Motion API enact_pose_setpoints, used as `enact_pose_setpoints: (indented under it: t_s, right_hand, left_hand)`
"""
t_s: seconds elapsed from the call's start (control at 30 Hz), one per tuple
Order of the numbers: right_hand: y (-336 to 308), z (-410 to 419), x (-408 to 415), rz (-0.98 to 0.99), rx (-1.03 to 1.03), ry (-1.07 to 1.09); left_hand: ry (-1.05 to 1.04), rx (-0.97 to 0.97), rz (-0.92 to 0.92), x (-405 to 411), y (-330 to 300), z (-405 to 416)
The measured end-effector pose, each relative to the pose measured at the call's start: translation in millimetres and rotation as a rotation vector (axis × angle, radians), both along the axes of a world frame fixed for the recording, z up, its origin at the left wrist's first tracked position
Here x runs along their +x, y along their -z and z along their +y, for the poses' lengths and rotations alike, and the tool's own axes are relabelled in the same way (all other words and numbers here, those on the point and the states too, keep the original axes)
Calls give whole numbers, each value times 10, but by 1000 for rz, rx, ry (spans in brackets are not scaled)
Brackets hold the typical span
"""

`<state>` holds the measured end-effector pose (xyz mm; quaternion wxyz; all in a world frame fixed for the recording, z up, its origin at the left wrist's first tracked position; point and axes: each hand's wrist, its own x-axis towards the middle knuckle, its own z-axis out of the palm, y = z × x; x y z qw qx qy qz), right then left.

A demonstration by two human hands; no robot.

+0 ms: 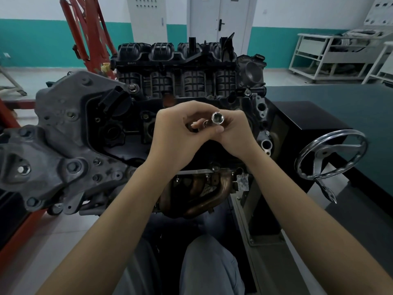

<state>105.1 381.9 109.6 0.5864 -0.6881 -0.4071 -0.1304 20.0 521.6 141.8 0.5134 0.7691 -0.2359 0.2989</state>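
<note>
Both hands meet above the middle of a car engine mounted on a stand. My right hand grips a shiny steel socket, its open hexagonal end facing the camera. My left hand has its fingers curled around a small metal part right beside the socket; most of that part is hidden by the fingers. The heels of the two hands touch. Behind them sits the black ribbed intake manifold.
A chrome handwheel sticks out at the right of the stand, beside a dark green table. A rusty exhaust manifold lies below the hands. A red engine hoist stands back left, white racks back right, and my knees are below.
</note>
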Motion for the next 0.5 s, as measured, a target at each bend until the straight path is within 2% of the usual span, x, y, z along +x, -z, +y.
enact_pose_setpoints:
  t_s: [0.1, 0.27, 0.4, 0.5]
  right_hand:
    - [-11, 4, -14, -24, -28, -32]
    - [-27, 4, -57, -4, -49, -40]
    - [13, -8, 21, -7, -34, 23]
    - [-12, 1, -21, -45, -40, -5]
  left_hand:
    - [-41, -6, -29, -4, 3, -22]
    - [114, -52, 33, -3, 16, -18]
    - [-34, -42, 24, 3, 16, -62]
    - [-64, -24, -3, 2, 19, -83]
